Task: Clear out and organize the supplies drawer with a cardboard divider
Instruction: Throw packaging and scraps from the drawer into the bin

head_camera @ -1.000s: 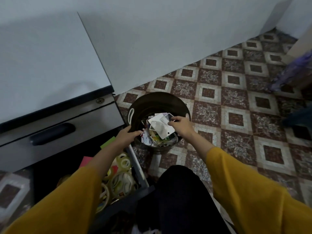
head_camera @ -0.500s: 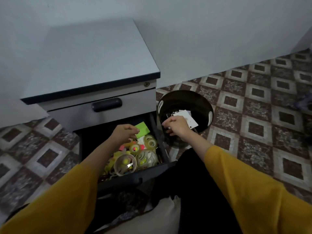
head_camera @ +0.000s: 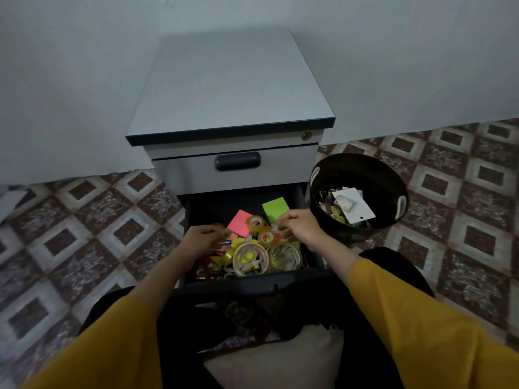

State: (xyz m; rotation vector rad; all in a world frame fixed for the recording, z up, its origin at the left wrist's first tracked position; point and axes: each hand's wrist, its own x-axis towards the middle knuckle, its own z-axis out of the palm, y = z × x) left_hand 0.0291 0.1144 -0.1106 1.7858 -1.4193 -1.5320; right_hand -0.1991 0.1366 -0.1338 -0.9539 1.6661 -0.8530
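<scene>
Tiled floor (head_camera: pixel 92 220) flanks the drawer (head_camera: pixel 222 204) where our left hand (head_camera: pixel 204 238) and right hand (head_camera: pixel 301 226) hover apart, fingers curled, grip unclear.

Floor (head_camera: pixel 449 169): patterned brown-and-cream tiles. A grey cabinet (head_camera: pixel 233 88) stands on it against the wall. A dark round bin (head_camera: pixel 373 175) sits on the floor just beside the cabinet's right side, holding paper scraps with a white card (head_camera: pixel 354 206) on top. Lower drawer (head_camera: pixel 252 284) open, dark bottom. In it: green note pad (head_camera: pixel 275 207) back right, pink note pad (head_camera: pixel 238 221) to its left, two small tape rolls (head_camera: pixel 256 223) mid-drawer, two large tape rolls (head_camera: pixel 250 258) at the front. Remaining small clutter not identifiable.
</scene>
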